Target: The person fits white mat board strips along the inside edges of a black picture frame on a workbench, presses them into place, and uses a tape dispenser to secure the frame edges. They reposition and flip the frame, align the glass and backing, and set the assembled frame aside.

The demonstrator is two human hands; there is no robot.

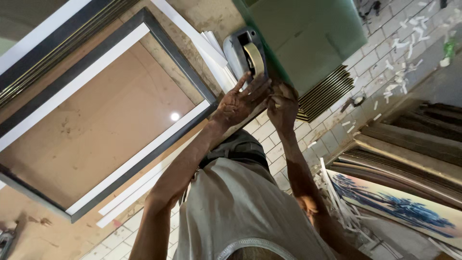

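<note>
We see the tape dispenser (244, 54) just beyond both hands. Left hand (239, 102), fingers spread, touches it and is nearer; right hand (283, 107) pinches the tape end.

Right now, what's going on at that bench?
A person has both hands at a grey tape dispenser holding a roll of tan tape. The left hand is spread just below the roll, fingers reaching up to it; the right hand pinches beside it, apparently on the tape end. A large dark picture frame with a brown backing lies to the left.
</note>
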